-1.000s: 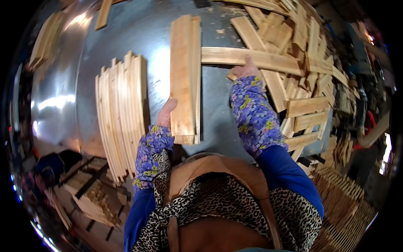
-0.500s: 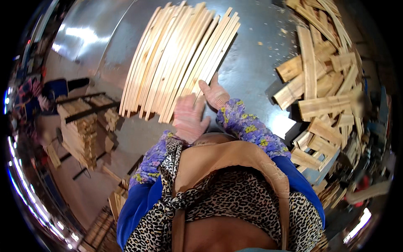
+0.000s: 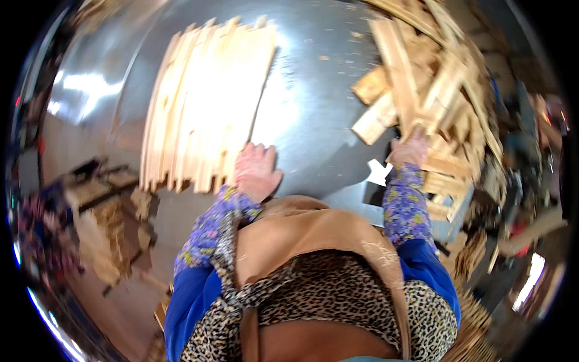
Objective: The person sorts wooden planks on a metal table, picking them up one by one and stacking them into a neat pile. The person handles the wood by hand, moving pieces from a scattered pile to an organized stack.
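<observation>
A row of narrow pale wooden strips point(image 3: 208, 105) lies side by side on a shiny metal table point(image 3: 313, 120), left of centre. My left hand point(image 3: 256, 172) rests at the near right corner of the row, thumb apart and fingers spread, with nothing in it. Off to the right, my right hand point(image 3: 411, 149) reaches the near end of a long board point(image 3: 395, 66) in a heap of loose wood pieces point(image 3: 452, 142). Motion blur smears its fingers, so whether they grip a board does not show. Both forearms wear purple flowered sleeves.
Wood crumbs point(image 3: 324, 58) are scattered over the table between strips and heap. A stack of wood blocks point(image 3: 105, 235) stands on the floor at the left, beside a blurred person point(image 3: 51, 226). More thin wood pieces point(image 3: 473, 323) lie at the lower right.
My right hand has left the right edge of the strips and moved across to the wood heap. My left hand stays at the strips' near corner. The whole view has shifted, and the strips look closer together.
</observation>
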{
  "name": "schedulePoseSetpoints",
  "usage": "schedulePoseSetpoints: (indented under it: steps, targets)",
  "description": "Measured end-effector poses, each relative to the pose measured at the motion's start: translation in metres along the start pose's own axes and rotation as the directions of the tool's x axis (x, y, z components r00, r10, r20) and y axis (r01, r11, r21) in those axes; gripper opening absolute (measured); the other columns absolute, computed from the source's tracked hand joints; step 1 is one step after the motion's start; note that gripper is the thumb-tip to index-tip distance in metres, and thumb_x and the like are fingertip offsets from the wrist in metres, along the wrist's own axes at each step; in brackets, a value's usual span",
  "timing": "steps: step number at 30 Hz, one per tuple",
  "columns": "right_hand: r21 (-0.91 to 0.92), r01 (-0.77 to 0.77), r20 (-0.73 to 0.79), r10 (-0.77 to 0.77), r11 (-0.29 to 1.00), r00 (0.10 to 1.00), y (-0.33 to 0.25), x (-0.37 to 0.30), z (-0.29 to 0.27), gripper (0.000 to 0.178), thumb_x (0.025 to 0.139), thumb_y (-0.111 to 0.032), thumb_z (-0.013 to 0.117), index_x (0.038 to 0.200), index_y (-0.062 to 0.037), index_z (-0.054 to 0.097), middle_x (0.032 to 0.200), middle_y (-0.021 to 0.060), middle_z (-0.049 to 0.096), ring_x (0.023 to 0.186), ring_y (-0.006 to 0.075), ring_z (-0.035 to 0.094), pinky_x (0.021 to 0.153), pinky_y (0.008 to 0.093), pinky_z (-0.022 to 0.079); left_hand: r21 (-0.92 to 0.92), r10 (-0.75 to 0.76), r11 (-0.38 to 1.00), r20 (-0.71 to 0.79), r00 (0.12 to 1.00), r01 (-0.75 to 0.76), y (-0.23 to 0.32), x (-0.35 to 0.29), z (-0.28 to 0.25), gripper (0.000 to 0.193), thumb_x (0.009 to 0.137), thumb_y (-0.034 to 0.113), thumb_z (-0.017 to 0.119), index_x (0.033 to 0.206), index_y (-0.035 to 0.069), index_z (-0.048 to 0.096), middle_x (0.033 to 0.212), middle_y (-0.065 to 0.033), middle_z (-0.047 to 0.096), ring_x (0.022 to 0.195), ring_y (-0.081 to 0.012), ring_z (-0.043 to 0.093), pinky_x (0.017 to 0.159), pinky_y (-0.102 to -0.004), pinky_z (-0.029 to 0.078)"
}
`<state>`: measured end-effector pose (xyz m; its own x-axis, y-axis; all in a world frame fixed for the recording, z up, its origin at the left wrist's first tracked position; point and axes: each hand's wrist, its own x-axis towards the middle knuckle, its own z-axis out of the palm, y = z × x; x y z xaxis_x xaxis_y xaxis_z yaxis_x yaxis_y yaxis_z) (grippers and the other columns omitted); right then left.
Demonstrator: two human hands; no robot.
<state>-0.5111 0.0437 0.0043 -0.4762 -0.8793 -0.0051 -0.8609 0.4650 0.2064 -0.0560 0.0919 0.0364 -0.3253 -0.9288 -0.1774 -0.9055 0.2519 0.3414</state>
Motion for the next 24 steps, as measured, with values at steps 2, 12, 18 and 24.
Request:
schedulePoseSetpoints:
  steps: [2, 12, 18, 24]
  targets:
    - [0.128, -0.073, -0.044, 0.079, 0.989, 0.996, 0.021, -0.009, 0.019, 0.096, 0.083, -0.025, 0.073, 0.168, -0.0030, 0.035, 0.169, 0.0236, 0.043, 0.154, 0.0480, 0.039, 0.134, 0.0473, 0.029, -0.084, 0.051, 0.995, 0.077, 0.996, -0.045, 0.019, 0.021, -0.003, 0.056, 0.093, 0.037, 0.073, 0.140, 0.009, 0.066, 0.133, -0.0148, 0.067, 0.133, -0.0363, 0.058, 0.111, -0.0541, 0.046]
    - [0.948, 0.254, -0.186, -0.314, 0.194, 0.931, 0.009, -0.043, 0.033, 0.074, 0.095, -0.015, 0.073, 0.163, -0.0043, 0.048, 0.140, 0.0241, 0.069, 0.137, 0.0331, 0.064, 0.117, 0.0480, 0.050, -0.896, 0.025, 0.108, 0.436, 0.900, 0.431, 0.170, 0.166, 0.089, 0.062, 0.103, 0.044, 0.072, 0.140, -0.005, 0.066, 0.128, -0.0184, 0.076, 0.116, -0.0298, 0.073, 0.104, -0.0434, 0.056]
    - [0.773, 0.001, 0.112, -0.139, 0.634, 0.984, -0.010, 0.048, 0.062, 0.057, 0.105, -0.043, 0.063, 0.140, 0.0018, 0.067, 0.132, 0.0256, 0.071, 0.126, 0.0384, 0.067, 0.108, 0.0445, 0.052, -0.810, -0.239, 0.453, 0.293, 0.926, 0.373, 0.162, 0.195, 0.083, 0.052, 0.099, 0.031, 0.074, 0.138, -0.003, 0.068, 0.116, -0.0190, 0.080, 0.105, -0.0320, 0.077, 0.098, -0.0431, 0.059]
    - [0.936, -0.313, 0.329, -0.085, 0.162, 0.941, -0.063, 0.078, 0.053, 0.050, 0.113, -0.042, 0.049, 0.130, 0.0022, 0.066, 0.119, 0.0310, 0.068, 0.114, 0.0505, 0.064, 0.103, 0.0519, 0.050, -0.609, -0.155, 0.774, 0.083, 0.984, 0.173, 0.166, 0.235, 0.040, 0.070, 0.099, 0.048, 0.069, 0.152, 0.004, 0.059, 0.142, -0.0253, 0.067, 0.128, -0.0433, 0.068, 0.112, -0.0491, 0.052]
